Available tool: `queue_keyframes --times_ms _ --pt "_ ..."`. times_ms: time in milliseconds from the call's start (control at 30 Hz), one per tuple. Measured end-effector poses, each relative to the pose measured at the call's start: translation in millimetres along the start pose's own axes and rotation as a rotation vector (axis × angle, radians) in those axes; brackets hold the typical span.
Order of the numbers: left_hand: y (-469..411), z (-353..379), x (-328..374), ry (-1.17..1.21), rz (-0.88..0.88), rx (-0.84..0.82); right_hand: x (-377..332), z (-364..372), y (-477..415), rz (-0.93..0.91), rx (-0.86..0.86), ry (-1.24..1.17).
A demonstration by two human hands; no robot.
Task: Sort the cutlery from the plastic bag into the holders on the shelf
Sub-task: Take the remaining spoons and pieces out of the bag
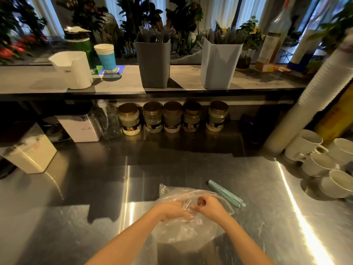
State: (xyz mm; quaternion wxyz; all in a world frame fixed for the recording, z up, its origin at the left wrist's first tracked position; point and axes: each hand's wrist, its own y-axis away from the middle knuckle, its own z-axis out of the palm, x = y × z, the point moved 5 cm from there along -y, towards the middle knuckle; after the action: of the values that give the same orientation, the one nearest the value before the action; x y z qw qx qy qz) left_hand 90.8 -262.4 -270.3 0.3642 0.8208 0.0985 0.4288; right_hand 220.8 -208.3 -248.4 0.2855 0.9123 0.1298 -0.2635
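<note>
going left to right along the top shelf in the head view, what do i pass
white jug → blue and white paper cup → dark grey cutlery holder → pale blue cutlery holder → tall glass bottle

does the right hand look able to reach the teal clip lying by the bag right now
Probably yes: the teal clip lies on the counter just beyond the right hand, nothing between them, though that hand must first let go of the plastic bag.
</note>
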Motion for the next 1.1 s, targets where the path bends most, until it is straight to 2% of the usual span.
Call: queue_keyframes --times_ms 100,167,233,400,533,667,833,1100 --pt "7 4 2 0.231 0.001 -0.082 1 5 -1 -0.029 -0.038 -0.013" --pt "8 6 3 0.431 0.011 -0.110 0 5 -1 -0.048 -0.030 -0.103" --pt "7 8 5 0.512 0.045 -0.111 2 5 -1 -0.027 -0.015 -0.236" --pt "5 6 6 0.471 0.027 0.013 9 -2 5 0.064 0.013 -0.518" --pt "8 7 13 0.354 0.028 -0.032 11 -7 3 0.085 -0.001 -0.542" --pt "12 7 27 0.225 0.106 -0.031 8 -15 -3 0.122 0.031 -0.584" --pt "22 5 32 -0.016 0.171 -0.046 7 -15 -9 0.214 -0.012 -0.611" --pt "33 -10 44 0.346 0.338 0.077 24 -14 -11 0.298 -0.075 -0.676"
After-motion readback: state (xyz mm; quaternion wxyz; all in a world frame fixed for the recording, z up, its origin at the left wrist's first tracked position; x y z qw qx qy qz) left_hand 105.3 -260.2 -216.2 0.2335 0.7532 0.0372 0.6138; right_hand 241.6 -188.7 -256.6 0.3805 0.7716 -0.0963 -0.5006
